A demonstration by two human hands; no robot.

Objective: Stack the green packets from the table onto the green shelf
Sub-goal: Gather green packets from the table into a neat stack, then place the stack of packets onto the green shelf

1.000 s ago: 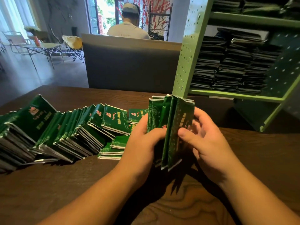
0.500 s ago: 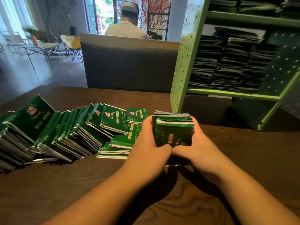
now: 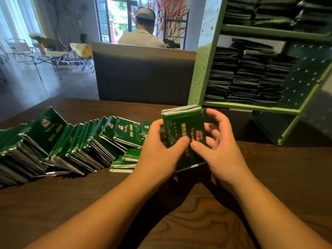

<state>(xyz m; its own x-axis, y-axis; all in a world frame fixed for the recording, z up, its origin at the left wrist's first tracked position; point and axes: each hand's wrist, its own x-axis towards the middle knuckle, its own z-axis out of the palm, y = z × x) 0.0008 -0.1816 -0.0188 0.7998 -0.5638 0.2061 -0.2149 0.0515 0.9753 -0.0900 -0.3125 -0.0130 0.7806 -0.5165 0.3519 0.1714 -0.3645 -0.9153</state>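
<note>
Dark wooden table (image 3: 269, 177) beneath a green shelf (image 3: 251, 107). Left hand (image 3: 158, 151) and right hand (image 3: 221, 150) grasp a bundle of green packets (image 3: 183, 128) just before the shelf, probably squaring edges before stacking.

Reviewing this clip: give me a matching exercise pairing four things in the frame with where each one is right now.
Things:
1. bundle of packets
2. leaning row of packets
3. dark stacks
4. folding chair

Places:
A. on the green shelf
B. on the floor in the background
C. held between the left hand and the right hand
D. on the table, left of the hands

Pairs: 1-C, 2-D, 3-A, 4-B
</note>
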